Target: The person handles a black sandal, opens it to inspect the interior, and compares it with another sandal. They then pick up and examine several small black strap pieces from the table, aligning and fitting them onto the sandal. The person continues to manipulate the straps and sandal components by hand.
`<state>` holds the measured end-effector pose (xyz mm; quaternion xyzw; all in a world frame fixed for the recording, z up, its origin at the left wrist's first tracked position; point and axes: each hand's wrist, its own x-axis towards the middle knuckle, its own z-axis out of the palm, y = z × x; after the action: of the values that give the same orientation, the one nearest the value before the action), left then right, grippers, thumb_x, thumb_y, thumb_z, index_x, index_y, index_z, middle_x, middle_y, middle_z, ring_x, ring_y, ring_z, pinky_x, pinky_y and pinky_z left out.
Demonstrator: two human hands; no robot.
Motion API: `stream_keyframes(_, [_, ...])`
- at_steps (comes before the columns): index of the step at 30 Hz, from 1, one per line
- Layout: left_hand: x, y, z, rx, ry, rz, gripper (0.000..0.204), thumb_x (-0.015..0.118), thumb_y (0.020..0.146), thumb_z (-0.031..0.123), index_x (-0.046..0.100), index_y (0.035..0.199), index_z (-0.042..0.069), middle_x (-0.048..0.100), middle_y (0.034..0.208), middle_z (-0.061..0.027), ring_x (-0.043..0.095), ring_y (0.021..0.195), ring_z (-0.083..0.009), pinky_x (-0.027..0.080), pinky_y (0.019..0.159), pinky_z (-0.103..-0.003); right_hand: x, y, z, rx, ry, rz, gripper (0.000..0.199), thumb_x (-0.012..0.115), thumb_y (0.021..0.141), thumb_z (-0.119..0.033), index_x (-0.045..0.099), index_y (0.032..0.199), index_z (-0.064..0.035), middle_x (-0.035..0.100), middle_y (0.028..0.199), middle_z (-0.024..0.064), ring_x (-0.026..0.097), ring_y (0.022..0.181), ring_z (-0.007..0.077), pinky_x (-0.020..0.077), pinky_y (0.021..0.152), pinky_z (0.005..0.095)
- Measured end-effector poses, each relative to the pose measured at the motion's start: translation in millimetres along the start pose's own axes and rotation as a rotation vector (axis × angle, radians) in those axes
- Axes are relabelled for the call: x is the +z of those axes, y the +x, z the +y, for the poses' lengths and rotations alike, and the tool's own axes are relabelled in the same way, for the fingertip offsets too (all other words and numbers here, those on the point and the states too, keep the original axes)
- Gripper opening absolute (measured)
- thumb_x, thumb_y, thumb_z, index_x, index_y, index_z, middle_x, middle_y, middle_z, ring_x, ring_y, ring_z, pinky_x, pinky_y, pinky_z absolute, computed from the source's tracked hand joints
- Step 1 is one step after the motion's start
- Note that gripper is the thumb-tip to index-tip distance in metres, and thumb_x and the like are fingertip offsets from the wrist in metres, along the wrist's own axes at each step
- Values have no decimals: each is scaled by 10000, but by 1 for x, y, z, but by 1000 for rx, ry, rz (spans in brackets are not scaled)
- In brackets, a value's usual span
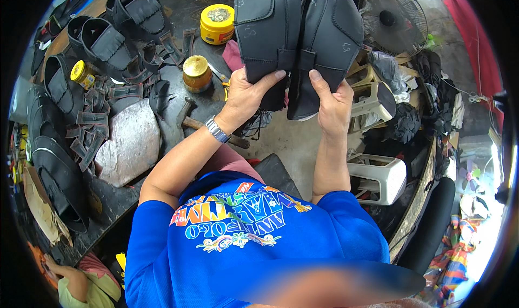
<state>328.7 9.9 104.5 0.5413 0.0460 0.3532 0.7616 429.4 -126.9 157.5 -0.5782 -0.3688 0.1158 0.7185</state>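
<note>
Side by side, I hold up a pair of black stitched shoe uppers with pale hand-drawn marks on them. My left hand (pixel 250 94) grips the lower end of the left shoe upper (pixel 262 29), thumb on top. Likewise my right hand (pixel 332 100) is closed on the lower end of the right shoe upper (pixel 334 32), its thumb pressed on the front. Fingers behind both pieces are mostly hidden. The two uppers nearly touch along their inner edges, and their tops run to the picture's upper edge.
At left, a dark worktable (pixel 178 16) carries more black uppers (pixel 108 43), cut straps (pixel 92 124), a hammer (pixel 189 116), a yellow tub (pixel 217 24) and a glue jar (pixel 197 74). A fan (pixel 392 19) and white stools (pixel 381 179) stand right. Another person (pixel 89 283) is lower left.
</note>
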Motion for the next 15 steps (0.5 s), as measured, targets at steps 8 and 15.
stream_keyframes(8, [-1,-1,3,8,25,-5,246,701,919,30,696,1164,10,731,1077,-46,672,944,-107,535,846,-272,3,-4,0,24,5,15,201,679,962,-90,693,1128,22,713,1069,29,609,944,88,471,869,252])
stream_keyframes(15, [1,-3,4,15,12,29,193,720,911,40,722,1101,5,742,1011,-28,656,885,-78,531,796,-253,2,-6,4,44,48,18,194,685,954,-73,699,1127,15,712,1056,19,610,931,79,469,852,244])
